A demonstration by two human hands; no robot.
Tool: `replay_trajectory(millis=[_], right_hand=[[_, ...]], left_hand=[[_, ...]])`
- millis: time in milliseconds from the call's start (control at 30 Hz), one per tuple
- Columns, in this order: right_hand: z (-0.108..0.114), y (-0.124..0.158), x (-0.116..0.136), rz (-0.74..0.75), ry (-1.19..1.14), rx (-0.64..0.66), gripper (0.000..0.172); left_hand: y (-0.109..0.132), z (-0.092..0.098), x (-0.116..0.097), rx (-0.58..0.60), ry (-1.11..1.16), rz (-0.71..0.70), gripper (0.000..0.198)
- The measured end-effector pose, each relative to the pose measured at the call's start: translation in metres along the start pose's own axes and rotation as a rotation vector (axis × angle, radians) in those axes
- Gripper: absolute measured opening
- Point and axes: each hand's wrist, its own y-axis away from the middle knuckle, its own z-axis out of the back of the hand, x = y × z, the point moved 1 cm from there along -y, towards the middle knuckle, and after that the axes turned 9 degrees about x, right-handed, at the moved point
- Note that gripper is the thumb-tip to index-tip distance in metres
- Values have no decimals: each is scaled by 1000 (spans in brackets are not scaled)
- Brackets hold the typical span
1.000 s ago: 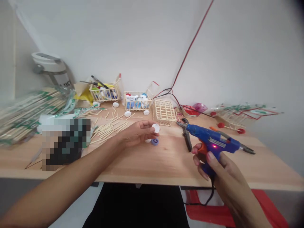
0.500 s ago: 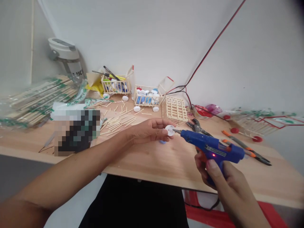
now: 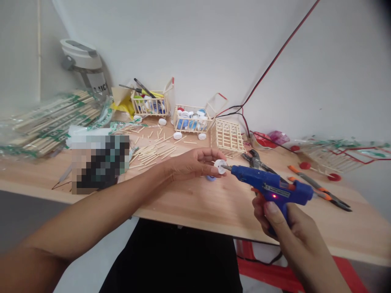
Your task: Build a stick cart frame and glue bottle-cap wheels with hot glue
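While closed around the grip of a blue hot glue gun (image 3: 271,189), the right hand (image 3: 295,232) low at the right of the view, thumb pressed along the side of the grip, a small red light lit on the gun's body. Gun held level, its metal nozzle (image 3: 226,167) aimed left, tip at the face of a white bottle cap (image 3: 220,166), either touching it or just beside it; too close to tell. That cap pinched upright in the fingertips of the left hand (image 3: 195,165), narrowly closed, held over the surface (image 3: 195,207), bare forearm stretched across from the lower left. Just below, a blue bottle cap (image 3: 210,178) lying on the surface, partly hidden by the fingers.

Right of the gun, black-handled pliers (image 3: 255,159) and orange-handled pliers (image 3: 319,188) laid on the wood. Behind the left hand, a lattice of wooden sticks (image 3: 227,138), then two small stick carts (image 3: 192,120) (image 3: 149,103) filled with bottle caps, loose white caps scattered around them. Further left, loose wooden sticks (image 3: 152,152) strewn about, a pixelated object (image 3: 99,165) beside them, and bundled sticks in plastic wrap (image 3: 51,124). Along the wall, a red and black cable (image 3: 275,69) running down to the back of the surface.
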Motion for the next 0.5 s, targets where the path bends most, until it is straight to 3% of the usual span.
replay_trajectory(millis=[500], right_hand=[[0,0,4,18,9,6,48]], left_hand=[[-1,5,1,39,-43,-38,44]])
